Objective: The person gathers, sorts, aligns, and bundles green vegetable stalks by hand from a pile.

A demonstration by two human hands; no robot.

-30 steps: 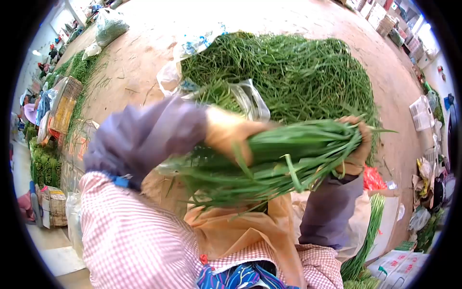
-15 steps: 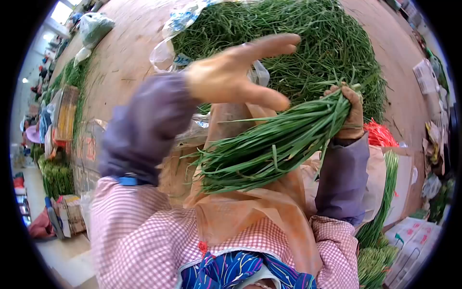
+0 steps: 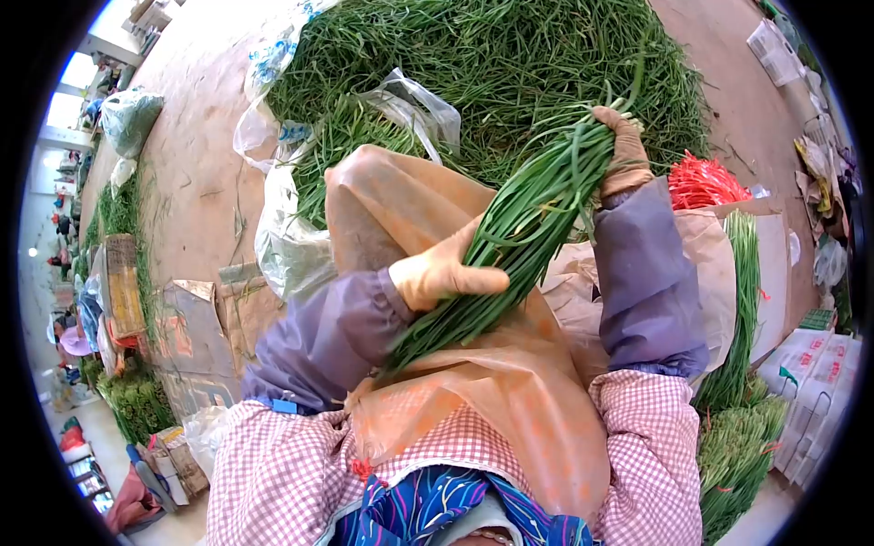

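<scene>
A long bunch of green garlic chives (image 3: pixel 537 218) slants across my lap, its pale ends at the upper right and its leaf tips at the lower left. Near the pale ends, my gloved right hand (image 3: pixel 626 156) is shut around the bunch. My gloved left hand (image 3: pixel 446 273) grips it lower down, thumb across the front and fingers hidden behind the leaves. Beneath the bunch lies an orange translucent apron (image 3: pixel 401 196) over my knees. Just ahead of me spreads a big heap of loose chives (image 3: pixel 510 64).
Red ties (image 3: pixel 706 180) lie in a pile beyond my right arm. Bundled chives (image 3: pixel 743 300) rest on card at the right, beside more bundles (image 3: pixel 742 455). A clear plastic bag (image 3: pixel 287 241) edges the heap. Flattened cardboard (image 3: pixel 191 332) and a filled bag (image 3: pixel 130 118) are at the left.
My left hand came down from the air above the bunch and closed on its lower part. The bunch swung from nearly level to a steeper slant, and my right hand moved up and left.
</scene>
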